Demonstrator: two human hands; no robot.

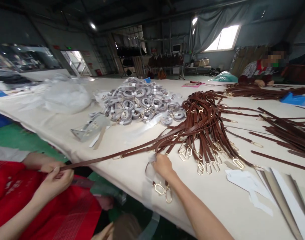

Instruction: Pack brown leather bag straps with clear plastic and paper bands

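My right hand [163,166] is closed in a fist over the table, gripping a brown strap [167,184] with clear plastic about it. Two gold oval clasps [159,189] hang below the fist. At the bottom edge, my left hand [104,232] is mostly cut off; its bent fingers are beside a blurred brownish rounded bundle [126,228] whose kind I cannot make out. A clear plastic strip [154,218] curves down near it. Just beyond my right hand lies a heap of brown straps [199,123] with gold clasps toward me.
At left, a co-worker in a red apron [74,210] pulls a strap [92,161] taut. Behind it are plastic-wrapped coiled straps [139,100] and a plastic bag [64,96]. More straps [290,133], paper scraps [247,186] and another person [259,71] are at right.
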